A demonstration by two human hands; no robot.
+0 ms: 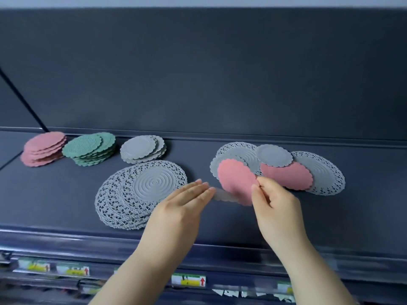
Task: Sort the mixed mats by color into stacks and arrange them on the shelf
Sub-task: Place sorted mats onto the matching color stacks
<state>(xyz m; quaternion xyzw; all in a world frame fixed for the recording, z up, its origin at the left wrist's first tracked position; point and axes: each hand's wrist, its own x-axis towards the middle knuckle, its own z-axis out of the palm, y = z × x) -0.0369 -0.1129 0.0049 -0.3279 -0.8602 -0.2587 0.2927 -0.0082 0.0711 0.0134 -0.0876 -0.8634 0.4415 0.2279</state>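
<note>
My right hand (277,208) pinches a small pink mat (236,183) by its edge, tilted above the shelf (220,223) in front of the mixed pile (274,155), while my left hand (182,208) is flat, fingers straight, tips beside a blurred grey mat (224,195) near the grey lace stack (141,192).

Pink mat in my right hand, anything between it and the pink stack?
Between the pink mat and pink stack lie the left hand, grey lace stack and green stack; lifting over should work.
</note>
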